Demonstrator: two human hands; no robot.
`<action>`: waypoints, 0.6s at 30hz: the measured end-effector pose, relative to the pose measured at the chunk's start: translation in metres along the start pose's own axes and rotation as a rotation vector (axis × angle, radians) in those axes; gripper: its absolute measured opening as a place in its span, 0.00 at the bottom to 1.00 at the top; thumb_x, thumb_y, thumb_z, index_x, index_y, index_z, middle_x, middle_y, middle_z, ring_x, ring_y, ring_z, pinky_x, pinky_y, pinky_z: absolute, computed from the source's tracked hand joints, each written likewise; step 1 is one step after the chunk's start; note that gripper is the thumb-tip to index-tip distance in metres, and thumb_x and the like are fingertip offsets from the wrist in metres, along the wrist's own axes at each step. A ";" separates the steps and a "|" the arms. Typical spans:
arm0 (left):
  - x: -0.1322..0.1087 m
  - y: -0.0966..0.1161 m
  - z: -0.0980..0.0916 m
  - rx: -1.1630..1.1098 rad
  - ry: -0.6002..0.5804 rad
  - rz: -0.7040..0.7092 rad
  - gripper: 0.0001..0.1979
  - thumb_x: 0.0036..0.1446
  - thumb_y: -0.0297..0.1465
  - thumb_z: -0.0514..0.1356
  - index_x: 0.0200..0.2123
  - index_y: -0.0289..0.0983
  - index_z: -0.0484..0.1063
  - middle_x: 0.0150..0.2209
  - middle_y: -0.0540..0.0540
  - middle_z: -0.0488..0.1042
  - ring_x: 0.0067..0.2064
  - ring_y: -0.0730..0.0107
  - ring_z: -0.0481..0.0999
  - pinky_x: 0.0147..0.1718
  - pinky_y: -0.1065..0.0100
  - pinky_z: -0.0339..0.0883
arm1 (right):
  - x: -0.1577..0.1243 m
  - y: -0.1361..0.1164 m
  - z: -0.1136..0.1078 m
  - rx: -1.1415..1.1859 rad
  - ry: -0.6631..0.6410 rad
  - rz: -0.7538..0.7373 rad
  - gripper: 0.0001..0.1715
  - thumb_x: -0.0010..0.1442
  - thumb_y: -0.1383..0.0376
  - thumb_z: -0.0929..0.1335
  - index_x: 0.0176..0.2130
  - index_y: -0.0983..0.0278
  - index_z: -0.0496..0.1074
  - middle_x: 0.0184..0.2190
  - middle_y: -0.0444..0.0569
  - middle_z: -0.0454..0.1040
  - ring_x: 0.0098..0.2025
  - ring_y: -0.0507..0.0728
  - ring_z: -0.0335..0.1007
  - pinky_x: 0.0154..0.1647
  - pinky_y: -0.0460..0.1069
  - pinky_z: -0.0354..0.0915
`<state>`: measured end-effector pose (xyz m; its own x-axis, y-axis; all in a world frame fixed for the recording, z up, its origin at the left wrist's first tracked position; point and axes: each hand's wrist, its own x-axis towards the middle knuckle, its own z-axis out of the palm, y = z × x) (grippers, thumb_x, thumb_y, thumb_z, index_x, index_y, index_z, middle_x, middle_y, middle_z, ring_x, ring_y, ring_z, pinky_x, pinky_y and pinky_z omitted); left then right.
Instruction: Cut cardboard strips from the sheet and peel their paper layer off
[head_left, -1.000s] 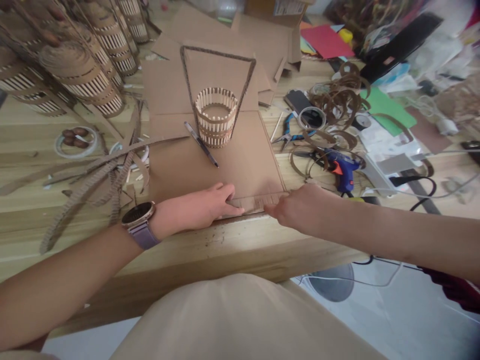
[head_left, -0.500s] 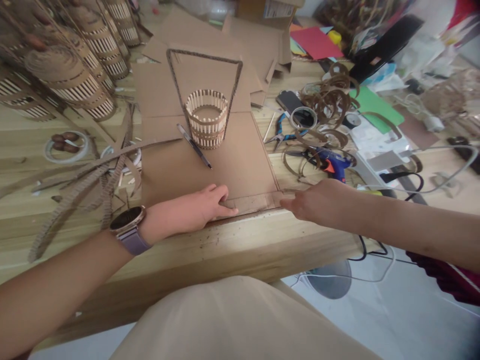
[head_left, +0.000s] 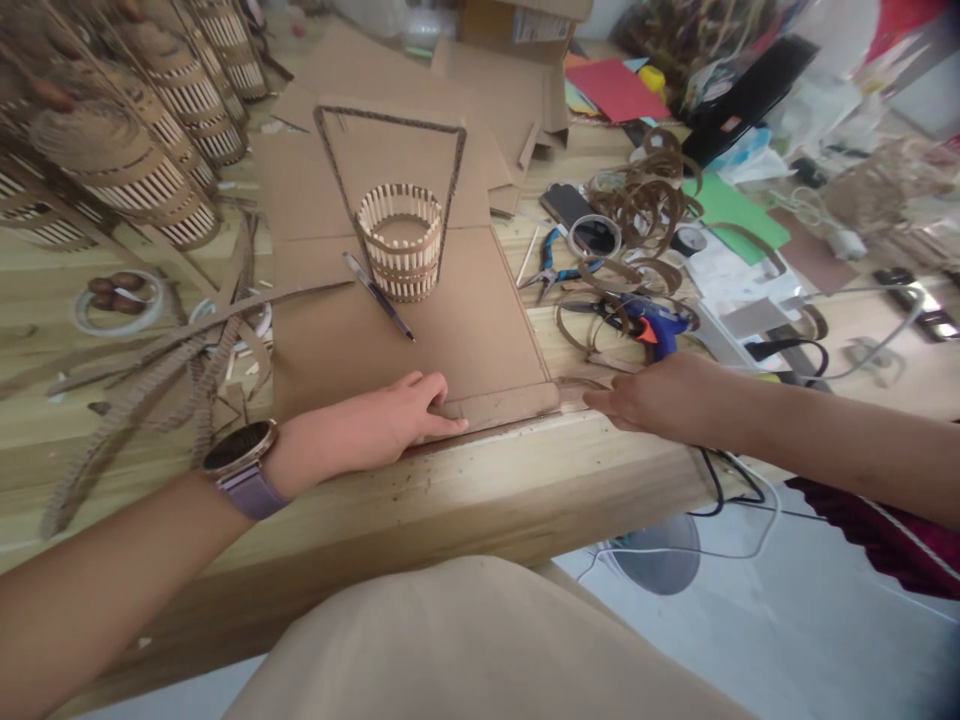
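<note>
Near the table's front edge, my left hand (head_left: 405, 415) presses a flat cardboard strip (head_left: 510, 405) down on the brown cardboard sheet (head_left: 472, 340), its thumb and fingers apart. Past the strip's right end, my right hand (head_left: 649, 395) has its fingers pinched on a thin brown paper strip (head_left: 581, 384). Behind my hands a small round basket of short sticks (head_left: 401, 245) with a tall braided handle stands upright on the sheet. A dark pen (head_left: 380, 298) lies beside the basket.
Stick lanterns (head_left: 135, 170) crowd the back left, above loose corrugated strips (head_left: 161, 370) and a tape roll (head_left: 120, 300). At the right are pliers (head_left: 551, 268), a blue glue gun (head_left: 660, 325), curled brown strips (head_left: 645, 190) and cables.
My right hand has moved a little to the right, away from the flat strip's end, and more of the thin strip shows. The whole view has shifted slightly.
</note>
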<state>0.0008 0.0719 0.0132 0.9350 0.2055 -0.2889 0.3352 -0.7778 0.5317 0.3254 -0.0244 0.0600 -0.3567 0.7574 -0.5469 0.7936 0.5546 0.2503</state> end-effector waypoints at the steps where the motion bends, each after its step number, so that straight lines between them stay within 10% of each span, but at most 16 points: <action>1: 0.000 0.000 0.000 -0.001 -0.002 0.000 0.24 0.61 0.29 0.50 0.60 0.48 0.62 0.46 0.45 0.62 0.42 0.64 0.61 0.43 0.68 0.58 | -0.001 0.001 -0.001 0.007 -0.009 -0.005 0.09 0.65 0.66 0.64 0.43 0.62 0.72 0.26 0.49 0.75 0.21 0.51 0.59 0.25 0.52 0.38; 18: 0.000 -0.004 0.005 0.071 -0.002 0.016 0.26 0.63 0.25 0.46 0.62 0.50 0.60 0.47 0.45 0.61 0.43 0.64 0.61 0.43 0.69 0.58 | -0.009 0.033 0.030 0.020 0.016 -0.088 0.12 0.66 0.66 0.63 0.47 0.60 0.72 0.30 0.48 0.76 0.23 0.51 0.63 0.24 0.50 0.40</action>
<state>-0.0015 0.0723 0.0074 0.9400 0.1910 -0.2826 0.3107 -0.8214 0.4784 0.3693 -0.0231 0.0488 -0.4331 0.7116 -0.5532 0.7685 0.6123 0.1859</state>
